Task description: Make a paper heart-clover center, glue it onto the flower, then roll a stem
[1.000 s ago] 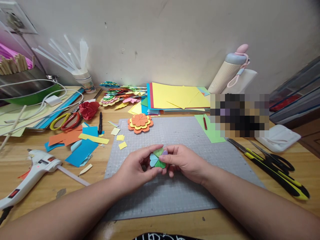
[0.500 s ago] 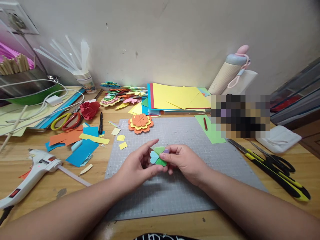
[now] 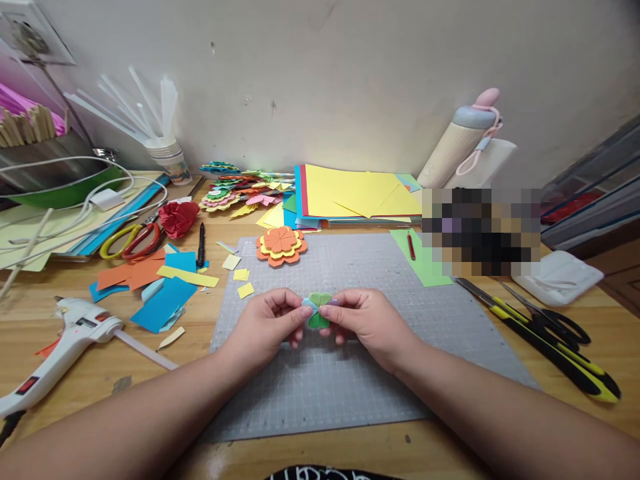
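A small paper flower (image 3: pixel 320 309) with green, light blue and purple petals is held up above the grey cutting mat (image 3: pixel 340 393). My left hand (image 3: pixel 275 317) pinches its light blue side between thumb and fingers. From the other side my right hand (image 3: pixel 363 317) grips the purple edge, its thumb lying on the petals near the middle. Both hands hide part of the outer petals. Beyond them, an orange and yellow layered paper flower (image 3: pixel 281 246) lies on the mat, with several small yellow paper squares (image 3: pixel 241 275) to its left.
On the left lie a white glue gun (image 3: pixel 75 340), paper scraps (image 3: pixel 165 303) and red and yellow scissors (image 3: pixel 133 240). A yellow-black utility knife (image 3: pixel 550 350) and black scissors (image 3: pixel 557 323) lie right. Coloured sheets (image 3: pixel 360 190) and more paper flowers (image 3: pixel 240 193) are stacked by the wall.
My left hand has closed from a loose, spread pose into a pinch on the flower's light blue side. The right hand keeps its grip in nearly the same place.
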Demonstrator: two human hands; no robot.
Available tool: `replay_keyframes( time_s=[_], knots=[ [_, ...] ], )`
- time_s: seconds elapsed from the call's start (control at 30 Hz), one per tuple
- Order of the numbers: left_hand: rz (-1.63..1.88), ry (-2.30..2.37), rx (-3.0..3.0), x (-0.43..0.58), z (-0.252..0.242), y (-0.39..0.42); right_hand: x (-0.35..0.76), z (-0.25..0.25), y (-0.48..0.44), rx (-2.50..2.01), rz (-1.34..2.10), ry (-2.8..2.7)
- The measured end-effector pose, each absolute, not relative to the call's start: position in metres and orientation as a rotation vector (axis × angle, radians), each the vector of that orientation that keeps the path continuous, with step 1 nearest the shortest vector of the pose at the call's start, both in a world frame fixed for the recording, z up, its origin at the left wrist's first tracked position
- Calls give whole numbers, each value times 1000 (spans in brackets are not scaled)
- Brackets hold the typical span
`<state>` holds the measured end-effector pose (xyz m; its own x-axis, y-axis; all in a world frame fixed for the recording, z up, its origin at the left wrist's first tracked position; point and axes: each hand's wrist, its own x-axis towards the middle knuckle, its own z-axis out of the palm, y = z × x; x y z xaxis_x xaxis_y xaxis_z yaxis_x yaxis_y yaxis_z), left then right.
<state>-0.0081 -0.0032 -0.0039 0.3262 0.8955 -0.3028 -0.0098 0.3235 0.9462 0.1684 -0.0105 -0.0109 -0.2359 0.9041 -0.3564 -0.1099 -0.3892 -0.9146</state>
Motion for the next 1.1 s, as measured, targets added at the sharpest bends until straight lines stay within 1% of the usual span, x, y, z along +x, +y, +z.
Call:
replay_keyframes(
  time_s=[0.4, 0.7, 0.77, 0.93, 1.1],
  knots=[
    [633, 1081, 1213, -7, -3, -2, 166, -8, -14, -1222, 1808, -1016],
    [702, 1136, 1185, -7, -3, -2, 166, -10, -15, -1052, 1931, -931],
    [717, 1161, 1219, -7, -2, -3, 166, -9, -15, -1077, 1894, -972],
    [815, 1214, 1345, -7, -1, -6, 167, -5, -15, -1161, 1660, -1153],
    [833, 1167, 1358, -8, -1, -8, 170, -2, -15, -1163, 1521, -1252]
  ],
)
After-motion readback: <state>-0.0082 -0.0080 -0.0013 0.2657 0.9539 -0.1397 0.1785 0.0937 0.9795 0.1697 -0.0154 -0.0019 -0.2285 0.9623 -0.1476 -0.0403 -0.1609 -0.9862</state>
